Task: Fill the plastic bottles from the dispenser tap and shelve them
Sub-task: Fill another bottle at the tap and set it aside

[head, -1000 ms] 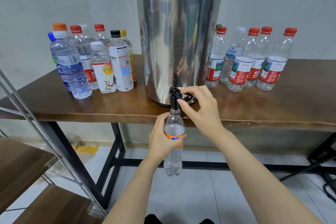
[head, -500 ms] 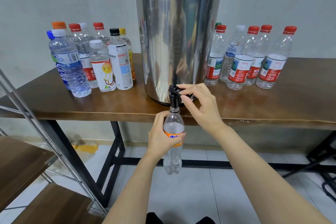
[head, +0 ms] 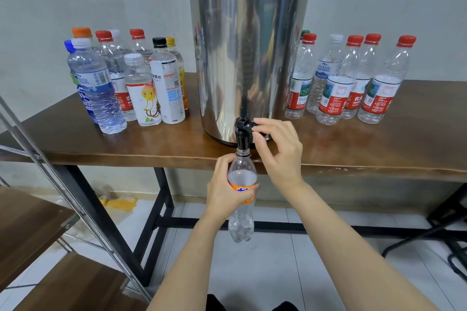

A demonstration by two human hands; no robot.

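A tall steel dispenser point(head: 250, 53) stands on the brown table point(head: 379, 149), its black tap point(head: 242, 134) hanging over the front edge. My left hand point(head: 227, 189) grips a clear bottle with an orange label point(head: 241, 222), uncapped, its mouth right under the tap's spout. The water level sits near the bottle's shoulder. My right hand point(head: 278, 151) pinches the tap's lever between thumb and fingers.
Several capped bottles point(head: 131, 83) crowd the table left of the dispenser, and several more red-capped ones point(head: 353, 78) stand to its right. A metal-framed rack with wooden shelves point(head: 38, 230) is at the lower left. Black table legs and tiled floor lie below.
The water in the bottle has risen toward the shoulder. My right hand has shifted its hold on the tap lever. The left hand holds the bottle in the same place.
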